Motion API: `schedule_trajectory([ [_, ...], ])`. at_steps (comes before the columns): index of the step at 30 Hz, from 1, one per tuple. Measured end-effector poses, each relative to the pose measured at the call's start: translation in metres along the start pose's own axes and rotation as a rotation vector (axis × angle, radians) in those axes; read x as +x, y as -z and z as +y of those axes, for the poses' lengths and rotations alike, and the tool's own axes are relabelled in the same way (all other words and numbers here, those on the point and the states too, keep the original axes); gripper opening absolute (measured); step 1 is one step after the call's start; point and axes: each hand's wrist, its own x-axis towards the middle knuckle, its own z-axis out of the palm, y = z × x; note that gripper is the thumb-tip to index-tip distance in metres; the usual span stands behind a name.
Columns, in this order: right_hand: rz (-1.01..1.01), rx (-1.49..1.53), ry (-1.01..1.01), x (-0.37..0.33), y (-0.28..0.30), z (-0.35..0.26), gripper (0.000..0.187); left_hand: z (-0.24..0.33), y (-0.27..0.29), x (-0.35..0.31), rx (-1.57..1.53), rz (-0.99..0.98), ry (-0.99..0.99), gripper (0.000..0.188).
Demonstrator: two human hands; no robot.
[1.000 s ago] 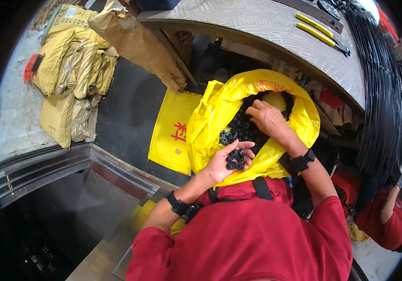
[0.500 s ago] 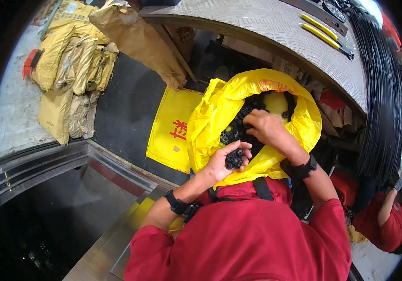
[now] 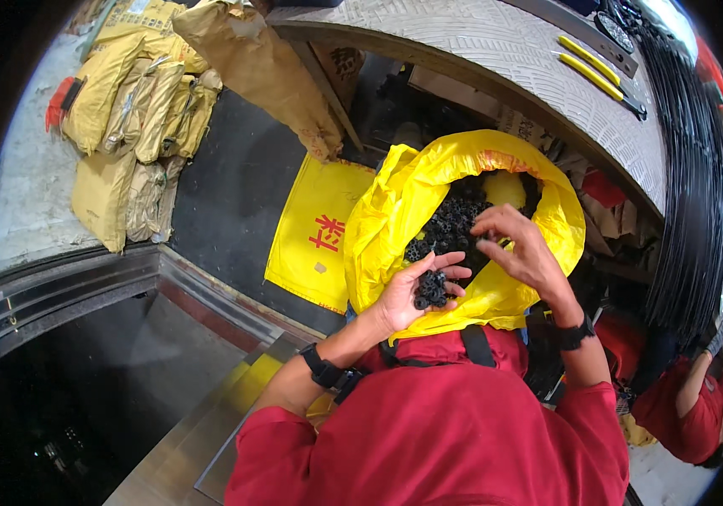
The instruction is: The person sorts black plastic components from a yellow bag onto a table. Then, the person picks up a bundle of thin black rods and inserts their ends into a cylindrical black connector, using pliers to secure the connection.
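A yellow plastic bag stands rolled open in front of me, holding many small black ring-shaped parts. My left hand is palm up at the bag's near left edge, cupping a small heap of black ring-shaped parts with fingers loosely curled. Over the bag's contents, to the right of that palm, hovers my right hand. Its thumb and fingers are bent toward each other; whatever lies between their tips blends with the dark parts behind. A pale yellow lump shows inside the bag's far side.
Beyond the bag is a workbench bearing yellow-handled pliers and a bundle of long black strips. Yellow sacks pile up at far left. A flat yellow sheet lies beside the bag. At right, another person works.
My right hand has drawn back from the parts, toward the right and nearer me, its fingers spreading somewhat. The left hand's fingers have opened wider around its heap. The whole view has shifted slightly.
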Motion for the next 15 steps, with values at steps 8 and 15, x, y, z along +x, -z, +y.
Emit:
schedule_trajectory([
  [8,-0.086,-0.528,0.195,0.040,-0.022,0.013,0.023,-0.004,0.015,0.001,-0.014,-0.010,0.015,0.041],
  [15,-0.017,-0.745,0.274,0.055,-0.051,0.049,0.028,-0.003,0.010,0.000,0.029,0.035,0.044,0.040],
])
